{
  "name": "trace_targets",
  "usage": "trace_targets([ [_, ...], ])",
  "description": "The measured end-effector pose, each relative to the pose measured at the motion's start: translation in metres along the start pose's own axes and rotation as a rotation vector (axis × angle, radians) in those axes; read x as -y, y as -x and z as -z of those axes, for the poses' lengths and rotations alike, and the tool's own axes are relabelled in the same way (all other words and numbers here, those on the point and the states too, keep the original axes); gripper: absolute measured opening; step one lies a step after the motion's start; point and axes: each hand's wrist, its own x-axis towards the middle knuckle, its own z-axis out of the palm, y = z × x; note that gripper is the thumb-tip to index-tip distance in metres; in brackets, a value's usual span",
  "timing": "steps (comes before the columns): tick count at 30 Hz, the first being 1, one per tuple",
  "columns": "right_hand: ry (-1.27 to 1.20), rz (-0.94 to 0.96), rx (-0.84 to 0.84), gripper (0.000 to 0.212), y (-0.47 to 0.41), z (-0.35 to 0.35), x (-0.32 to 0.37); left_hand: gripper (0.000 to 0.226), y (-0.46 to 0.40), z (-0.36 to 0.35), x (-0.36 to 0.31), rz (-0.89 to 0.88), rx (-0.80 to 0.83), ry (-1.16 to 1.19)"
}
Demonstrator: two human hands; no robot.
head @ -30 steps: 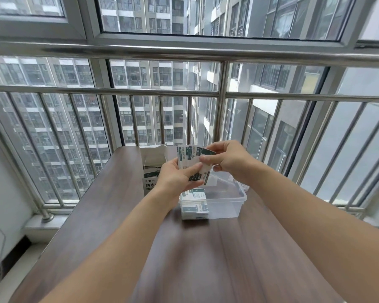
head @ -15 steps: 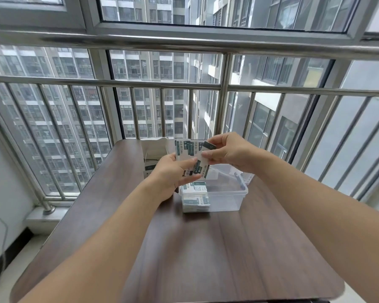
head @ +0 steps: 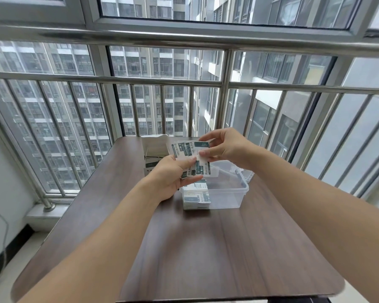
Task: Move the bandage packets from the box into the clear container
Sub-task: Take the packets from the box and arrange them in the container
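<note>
While both hands hold a fanned bunch of bandage packets (head: 189,154) above the far left corner of the clear container (head: 224,193), the job is to square them before they go down. The left hand (head: 173,178) is clenched on the bunch's lower edge, thumb across the front; the right hand (head: 224,147) pinches the top right packet between thumb and fingertips. My advice: tap the fan into one neat block, then lower it flat beside the stack of packets (head: 196,196) already lying at the container's near left end — dropped loose, thin packets would likely slide and splay (they look slippery). The box (head: 154,149) stands open just left of the container on the table (head: 184,248), partly hidden by the hands.

Against the frame a second ago, the hands sit slightly higher and farther out, and the fan looks more spread — the stack in the container appears unchanged.
</note>
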Motion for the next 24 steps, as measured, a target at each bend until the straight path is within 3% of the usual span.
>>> trace_targets([
  [10, -0.143, -0.048, -0.010, 0.032, -0.0001, 0.0028, -0.0047, 0.038, -0.0028, 0.0035, 0.0007, -0.050, -0.192, -0.032],
  [18, -0.181, -0.092, 0.068, 0.034, 0.0035, 0.0034, -0.0103, 0.019, 0.0013, -0.0029, 0.0023, 0.001, -0.038, -0.203],
  [24, -0.257, -0.108, 0.051, 0.025, 0.0048, 0.0044, -0.0077, 0.026, 0.0026, -0.0057, 0.0028, 0.019, -0.059, -0.152],
])
